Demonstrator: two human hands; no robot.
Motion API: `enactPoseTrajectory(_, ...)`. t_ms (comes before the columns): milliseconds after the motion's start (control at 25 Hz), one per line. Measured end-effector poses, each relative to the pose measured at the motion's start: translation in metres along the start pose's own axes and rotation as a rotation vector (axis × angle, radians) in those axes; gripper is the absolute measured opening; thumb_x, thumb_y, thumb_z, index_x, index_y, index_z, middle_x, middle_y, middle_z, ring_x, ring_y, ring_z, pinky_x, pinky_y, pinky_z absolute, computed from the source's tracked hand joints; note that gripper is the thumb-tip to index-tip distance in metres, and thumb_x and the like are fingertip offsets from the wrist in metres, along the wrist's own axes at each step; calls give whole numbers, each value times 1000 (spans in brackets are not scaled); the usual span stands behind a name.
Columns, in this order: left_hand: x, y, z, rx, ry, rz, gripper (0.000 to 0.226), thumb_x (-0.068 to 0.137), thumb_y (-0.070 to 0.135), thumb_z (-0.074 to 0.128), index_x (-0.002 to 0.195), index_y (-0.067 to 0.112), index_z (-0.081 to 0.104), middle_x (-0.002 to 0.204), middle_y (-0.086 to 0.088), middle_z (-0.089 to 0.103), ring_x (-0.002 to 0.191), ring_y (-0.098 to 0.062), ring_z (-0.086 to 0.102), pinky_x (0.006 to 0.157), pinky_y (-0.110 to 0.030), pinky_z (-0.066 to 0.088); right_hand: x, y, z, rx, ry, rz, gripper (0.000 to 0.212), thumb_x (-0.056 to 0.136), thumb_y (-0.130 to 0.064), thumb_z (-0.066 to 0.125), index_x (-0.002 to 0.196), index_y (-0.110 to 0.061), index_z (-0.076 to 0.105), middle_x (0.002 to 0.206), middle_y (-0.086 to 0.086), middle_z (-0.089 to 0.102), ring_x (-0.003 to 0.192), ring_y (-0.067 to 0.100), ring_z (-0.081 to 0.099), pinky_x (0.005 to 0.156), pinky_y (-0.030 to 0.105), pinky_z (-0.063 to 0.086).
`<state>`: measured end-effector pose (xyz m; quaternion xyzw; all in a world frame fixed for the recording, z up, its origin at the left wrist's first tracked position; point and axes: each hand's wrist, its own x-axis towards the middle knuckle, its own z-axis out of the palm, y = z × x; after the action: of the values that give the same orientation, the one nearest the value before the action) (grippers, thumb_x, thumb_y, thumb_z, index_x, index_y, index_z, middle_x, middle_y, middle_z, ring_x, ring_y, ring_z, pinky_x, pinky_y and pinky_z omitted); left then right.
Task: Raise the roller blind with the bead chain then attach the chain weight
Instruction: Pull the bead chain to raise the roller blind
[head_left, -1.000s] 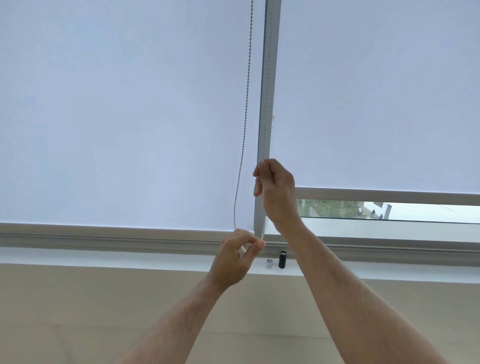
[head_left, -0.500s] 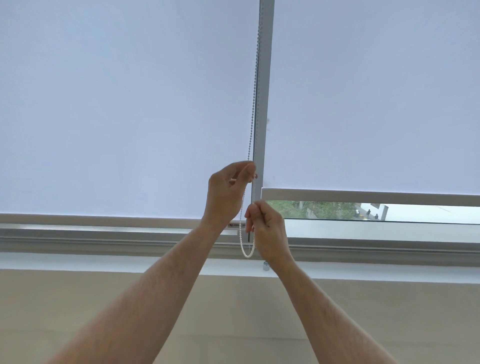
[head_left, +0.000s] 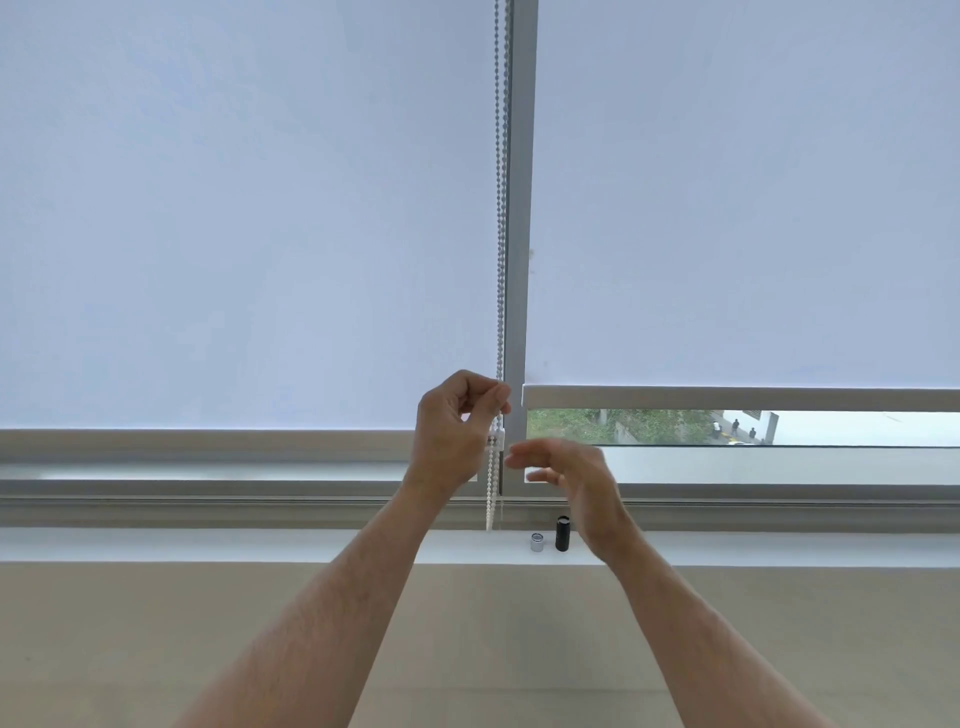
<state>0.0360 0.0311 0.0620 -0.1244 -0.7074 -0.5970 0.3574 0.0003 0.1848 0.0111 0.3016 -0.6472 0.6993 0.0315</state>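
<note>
A white bead chain (head_left: 500, 208) hangs down beside the grey window post (head_left: 519, 208). My left hand (head_left: 452, 436) pinches the chain near its lower end, and the loop dangles below my fingers to just above the sill. My right hand (head_left: 569, 478) is open, fingers spread, just right of the chain and not touching it. The right roller blind (head_left: 743, 192) is lifted a little, its bottom bar (head_left: 727, 398) showing a strip of window beneath. On the sill stand a black cylinder (head_left: 562, 533) and a small silver cap (head_left: 537, 542), the chain weight parts.
The left roller blind (head_left: 244, 208) is fully down to its frame. A white window sill (head_left: 208, 545) runs across the view, with a beige wall (head_left: 467, 649) below it. Greenery and distant people show through the gap under the right blind.
My right hand has let go of the chain and opened, moving right. My left hand keeps its pinch at about the same height. The blind's bottom bar has not visibly moved.
</note>
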Motion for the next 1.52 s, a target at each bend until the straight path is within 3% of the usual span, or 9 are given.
enactPoseTrajectory(160, -16, -9, 7, 39, -56, 24, 17, 89, 12, 66, 73, 18, 67, 66, 6, 69, 69, -14, 65, 76, -35, 53, 30, -40, 7, -131, 121, -83, 45, 98, -48, 44, 87, -17, 75, 77, 4, 76, 78, 18, 71, 81, 44, 52)
enactPoseTrajectory(360, -36, -26, 14, 87, -66, -46, 13, 87, 14, 69, 74, 11, 67, 68, 4, 69, 71, -14, 64, 75, -30, 52, 67, -110, 32, -114, 113, -216, 37, 105, -35, 37, 107, -13, 66, 73, 2, 70, 69, 16, 65, 67, 32, 50)
enactPoseTrajectory(520, -47, -27, 13, 74, -80, -75, 14, 88, 12, 68, 75, 8, 67, 67, 4, 67, 63, -5, 60, 64, -16, 48, 76, -125, 45, -91, 135, -253, 31, 104, -20, 40, 87, -13, 64, 50, -2, 50, 50, 14, 45, 57, 31, 41)
enactPoseTrajectory(720, -50, -25, -5, 160, -199, 35, 13, 84, 33, 68, 77, 23, 73, 74, 10, 72, 75, -7, 64, 76, -23, 49, 61, -110, 46, -78, 202, -285, 32, 101, -12, 42, 75, -11, 59, 48, 5, 42, 43, 16, 35, 47, 28, 31)
enactPoseTrajectory(920, -20, 1, -15, 43, 2, 38, 29, 86, 48, 56, 89, 26, 75, 81, 0, 76, 78, -19, 69, 76, -39, 52, 50, -94, 47, -91, 199, -268, 31, 101, -12, 44, 75, -9, 61, 50, 10, 47, 47, 21, 42, 50, 26, 40)
enactPoseTrajectory(1040, 6, 25, -12, 48, 37, 72, 22, 93, 37, 57, 90, 25, 75, 78, 4, 75, 77, -10, 69, 74, -34, 52, 42, -80, 49, -105, 197, -250, 34, 102, -11, 44, 73, -9, 60, 48, 4, 48, 46, 15, 43, 52, 20, 43)
enactPoseTrajectory(1200, 29, 58, -3, -7, 16, 92, 12, 94, 27, 60, 90, 28, 71, 83, -3, 74, 76, -12, 66, 65, -23, 53, 32, -61, 53, -148, 192, -243, 37, 104, -17, 41, 72, -13, 59, 50, 1, 53, 48, 13, 47, 53, 22, 40)
enactPoseTrajectory(1400, 38, 62, 6, 2, -6, 63, 10, 90, 19, 67, 80, 19, 70, 69, 3, 73, 71, -14, 67, 76, -35, 55, 18, -35, 56, -181, 199, -216, 37, 104, -19, 43, 72, -11, 60, 54, 3, 59, 53, 9, 51, 59, 23, 41)
enactPoseTrajectory(1520, 30, 54, 6, -49, 15, 8, 14, 89, 17, 67, 75, 17, 68, 71, -5, 73, 74, -21, 68, 75, -33, 52, 15, -30, 47, -48, 79, -183, 33, 102, -18, 45, 83, -8, 71, 69, 5, 73, 69, 13, 65, 72, 21, 45)
